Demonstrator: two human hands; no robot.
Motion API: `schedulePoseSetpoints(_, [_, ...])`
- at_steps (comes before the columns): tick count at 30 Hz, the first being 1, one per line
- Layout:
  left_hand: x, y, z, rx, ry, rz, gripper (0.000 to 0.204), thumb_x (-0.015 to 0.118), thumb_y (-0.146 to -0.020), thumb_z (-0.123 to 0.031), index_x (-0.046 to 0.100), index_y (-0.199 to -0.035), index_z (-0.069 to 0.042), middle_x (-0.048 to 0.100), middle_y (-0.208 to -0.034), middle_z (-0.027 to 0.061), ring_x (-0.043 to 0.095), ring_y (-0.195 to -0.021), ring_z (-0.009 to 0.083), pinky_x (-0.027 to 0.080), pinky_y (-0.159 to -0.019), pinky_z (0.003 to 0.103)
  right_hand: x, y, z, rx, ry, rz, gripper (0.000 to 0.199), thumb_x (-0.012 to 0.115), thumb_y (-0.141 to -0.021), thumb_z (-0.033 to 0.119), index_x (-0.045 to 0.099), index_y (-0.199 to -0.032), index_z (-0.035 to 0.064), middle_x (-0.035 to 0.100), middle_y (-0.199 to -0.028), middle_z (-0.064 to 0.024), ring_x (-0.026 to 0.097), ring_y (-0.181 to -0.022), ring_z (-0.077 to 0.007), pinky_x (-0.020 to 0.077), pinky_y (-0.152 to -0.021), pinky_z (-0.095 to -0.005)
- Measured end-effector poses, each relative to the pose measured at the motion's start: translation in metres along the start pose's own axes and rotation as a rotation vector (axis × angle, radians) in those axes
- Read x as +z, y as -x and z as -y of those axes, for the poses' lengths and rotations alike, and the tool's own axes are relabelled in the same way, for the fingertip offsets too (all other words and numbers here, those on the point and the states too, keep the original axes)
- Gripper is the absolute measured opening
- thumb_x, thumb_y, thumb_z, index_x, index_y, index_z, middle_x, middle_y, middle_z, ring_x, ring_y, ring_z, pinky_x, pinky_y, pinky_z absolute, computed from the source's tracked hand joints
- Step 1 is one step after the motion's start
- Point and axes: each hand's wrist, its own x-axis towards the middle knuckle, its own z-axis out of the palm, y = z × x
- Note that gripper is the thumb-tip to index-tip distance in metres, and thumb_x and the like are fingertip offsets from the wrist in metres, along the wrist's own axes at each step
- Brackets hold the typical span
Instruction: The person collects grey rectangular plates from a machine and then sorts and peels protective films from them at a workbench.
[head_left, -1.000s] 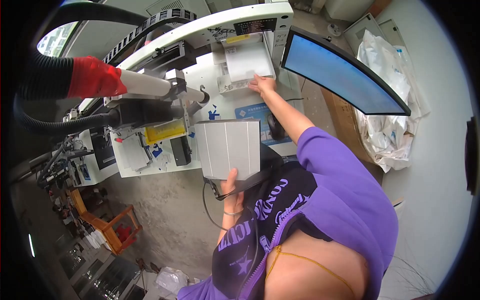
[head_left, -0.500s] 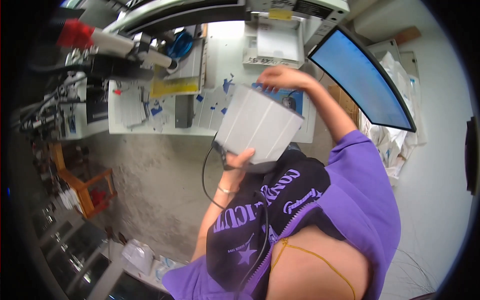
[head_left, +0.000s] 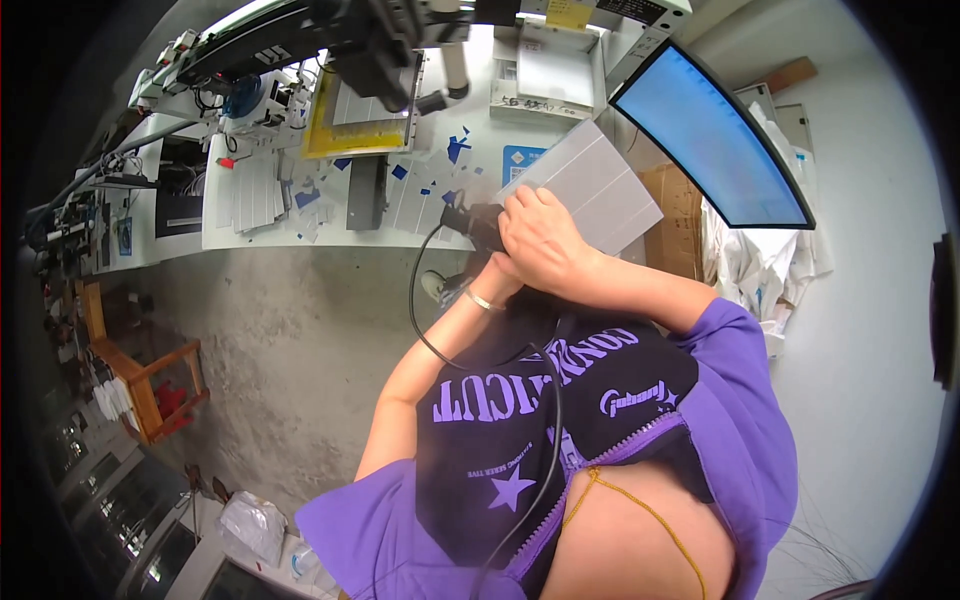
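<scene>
A square grey panel (head_left: 605, 195) with thin pale lines is held tilted in front of me, over the table's front right edge. Closed over its near left corner is my right hand (head_left: 546, 238), with the fingers curled at the edge. My left hand (head_left: 507, 266) sits below that same corner, at the panel; its fingers are mostly hidden by my right hand. Beside my left hand is a dark device (head_left: 472, 222), from which a black cable (head_left: 418, 300) loops down across my front.
On the white table (head_left: 330, 230) lie blue scraps (head_left: 458, 149), grey strips (head_left: 257, 195) and a yellow-edged frame (head_left: 360, 138). A black machine arm (head_left: 375, 50) overhangs it. A white box (head_left: 545, 95) stands behind, a monitor (head_left: 715, 135) and cardboard box (head_left: 672, 220) to the right.
My right hand has come down from above the table onto the panel's near corner. The panel has shifted right and up and turned. The machine arm over the table has changed position.
</scene>
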Motion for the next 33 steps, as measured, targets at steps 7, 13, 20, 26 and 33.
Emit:
schedulePoseSetpoints(7, [0.000, -0.008, 0.010, -0.180, -0.121, 0.132, 0.057, 0.071, -0.074, -0.010, 0.044, -0.122, 0.003, 0.060, -0.104, 0.0125, 0.059, -0.097, 0.0237, 0.048, -0.084, 0.034, -0.001, 0.009, 0.035, 0.182, -1.166, 0.409, 0.029, 0.061, -0.074, 0.023, 0.050, -0.074, -0.0031, 0.053, -0.060, -0.0118, 0.055, -0.049, -0.0187, 0.0426, -0.046, -0.0305])
schedulePoseSetpoints(13, [0.011, 0.000, -0.010, -0.255, 0.045, 0.072, 0.060, 0.070, -0.074, -0.006, 0.040, -0.125, 0.002, 0.053, -0.115, 0.0116, 0.055, -0.103, 0.0217, 0.048, -0.085, 0.034, -0.059, 0.014, 0.078, 0.104, -1.582, 0.548, 0.034, 0.053, -0.090, 0.035, 0.041, -0.083, 0.0037, 0.045, -0.065, -0.0023, 0.045, -0.052, -0.0078, 0.0355, -0.044, -0.0225])
schedulePoseSetpoints(20, [0.013, 0.026, -0.072, -0.137, 0.084, 0.011, 0.045, 0.069, -0.075, -0.005, 0.049, -0.115, 0.000, 0.059, -0.100, 0.0067, 0.059, -0.088, 0.0153, 0.050, -0.074, 0.027, -0.076, -0.022, 0.190, -0.632, -1.136, 0.621, 0.048, 0.046, -0.089, 0.037, 0.047, -0.090, -0.0101, 0.057, -0.088, -0.0263, 0.058, -0.086, -0.0383, 0.0458, -0.076, -0.0434])
schedulePoseSetpoints(26, [-0.052, 0.083, -0.137, 0.064, 0.045, -0.224, 0.035, 0.071, -0.074, -0.004, 0.055, -0.105, -0.004, 0.060, -0.087, 0.0002, 0.058, -0.074, 0.0084, 0.047, -0.059, 0.020, -0.059, -0.001, 0.308, -1.191, -0.940, 0.847, 0.044, 0.050, -0.082, 0.032, 0.057, -0.083, -0.0116, 0.061, -0.081, -0.0262, 0.060, -0.083, -0.0399, 0.0466, -0.076, -0.0445])
schedulePoseSetpoints(33, [-0.164, 0.191, -0.243, 0.434, 0.099, -0.477, 0.039, 0.072, -0.074, -0.005, 0.054, -0.109, -0.004, 0.060, -0.097, 0.0020, 0.058, -0.087, 0.0121, 0.048, -0.074, 0.027, -0.072, 0.021, 0.432, -1.638, -0.894, 1.014, 0.036, 0.050, -0.079, 0.026, 0.057, -0.077, -0.0092, 0.060, -0.077, -0.0259, 0.059, -0.076, -0.0384, 0.0453, -0.070, -0.0441])
